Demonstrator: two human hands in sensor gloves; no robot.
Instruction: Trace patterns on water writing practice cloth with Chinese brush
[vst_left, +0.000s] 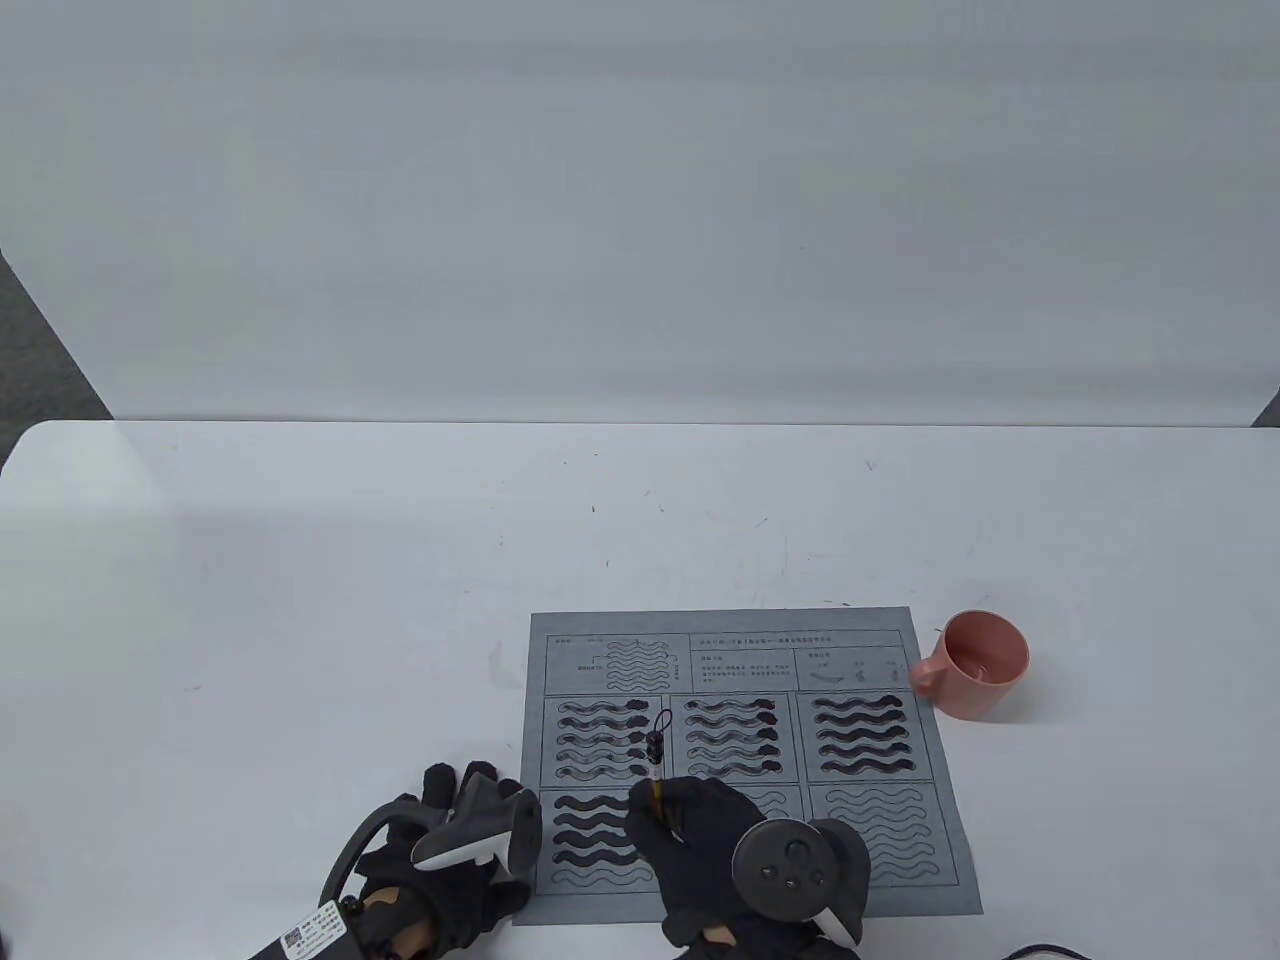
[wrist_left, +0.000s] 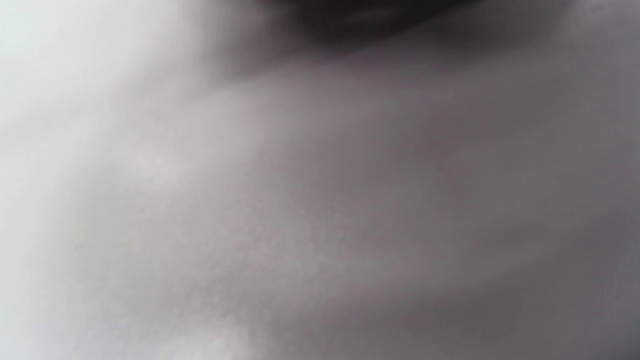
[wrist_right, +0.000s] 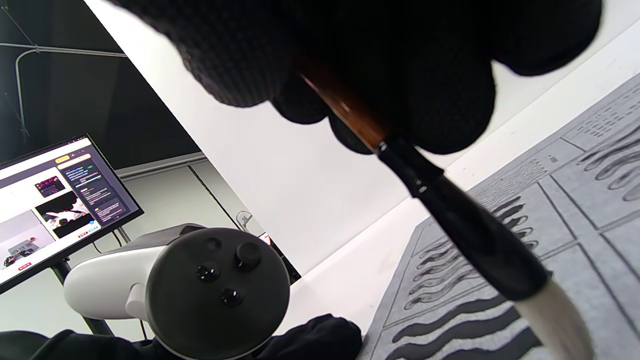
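White table (vst_left: 300, 560): carries all items. Grey practice cloth (vst_left: 860, 630): flat at the near centre, 6 wave panels; the 3 far panels and the near-left panel show dark strokes. Pink mug (vst_left: 985, 665): just right of the cloth's far-right corner. Left hand (vst_left: 455, 850): rests at the cloth's near-left edge; finger posture cannot be told. Right hand (vst_left: 700, 840): fingers pinch the brush (vst_left: 655, 775) shaft, over the near-centre panel. White bristle tip (wrist_right: 562, 315) hangs over the cloth; contact cannot be told.
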